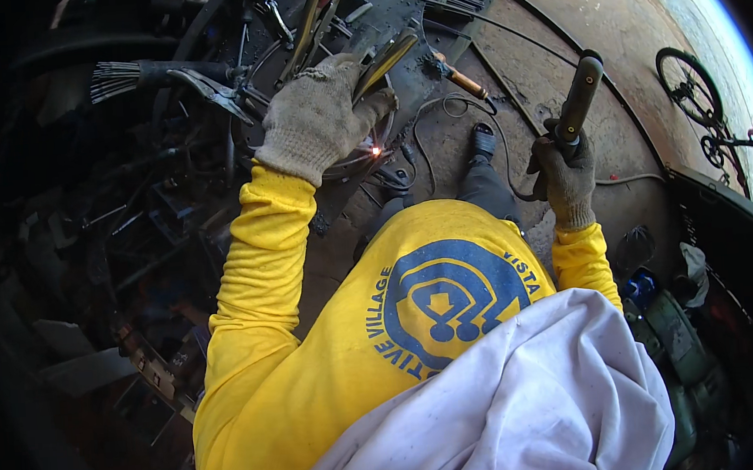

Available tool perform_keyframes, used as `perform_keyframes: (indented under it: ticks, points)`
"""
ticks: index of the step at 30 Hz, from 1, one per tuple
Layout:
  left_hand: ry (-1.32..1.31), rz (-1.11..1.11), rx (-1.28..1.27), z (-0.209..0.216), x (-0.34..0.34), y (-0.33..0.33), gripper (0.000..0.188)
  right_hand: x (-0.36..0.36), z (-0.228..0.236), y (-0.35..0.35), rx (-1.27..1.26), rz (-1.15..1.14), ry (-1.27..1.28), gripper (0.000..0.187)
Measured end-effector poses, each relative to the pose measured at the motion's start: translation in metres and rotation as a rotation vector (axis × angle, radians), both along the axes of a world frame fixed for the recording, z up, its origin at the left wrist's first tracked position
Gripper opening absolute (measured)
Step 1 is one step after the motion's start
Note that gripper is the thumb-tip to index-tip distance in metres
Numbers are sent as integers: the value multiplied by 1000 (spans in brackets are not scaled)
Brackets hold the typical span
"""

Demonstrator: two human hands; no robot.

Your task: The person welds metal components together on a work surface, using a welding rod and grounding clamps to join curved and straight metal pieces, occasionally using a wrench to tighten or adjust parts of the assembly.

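Observation:
My left hand (320, 117), in a grey knit work glove, is at the cluttered metal bench. Its fingers and thumb close around the lower end of a long metal tool with yellow edges (389, 63); the lower end is hidden in the glove. Just below the thumb, a small orange-white spot (376, 151) glows among thin metal rods. Out to the right, my right hand (567, 178), also gloved, grips a tool with a brown and black handle (580, 98) pointing up. The tool's other end is hidden by the hand, so its kind is unclear.
Locking pliers (209, 91), a wire bundle (117, 80) and more hand tools crowd the bench (396, 15). A copper-coloured torch-like piece (466, 82) hangs at its edge. Cables (427, 148) cross the floor by my feet. A bicycle (694, 95) stands far right.

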State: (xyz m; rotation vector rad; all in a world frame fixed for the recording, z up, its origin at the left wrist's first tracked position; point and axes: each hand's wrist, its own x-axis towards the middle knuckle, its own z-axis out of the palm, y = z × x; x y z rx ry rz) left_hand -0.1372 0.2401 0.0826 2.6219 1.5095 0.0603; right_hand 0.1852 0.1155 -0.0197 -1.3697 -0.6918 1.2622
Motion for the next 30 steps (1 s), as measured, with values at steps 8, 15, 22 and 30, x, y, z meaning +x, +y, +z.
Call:
perform_keyframes:
  ticks: [8,15,22,30]
  points:
    - [151,224,-83,19,35,1,47,43,5,85,-71,316,-17,43]
    - [36,268,-10,14,34,-7,41,48,-7,114,-70,477,64,47]
    - [18,284,48,14,41,-8,47,44,0,136,-27,542,66,49]
    - [130,362,-5,13,43,-14,62,43,2,163,29,674,-14,49]
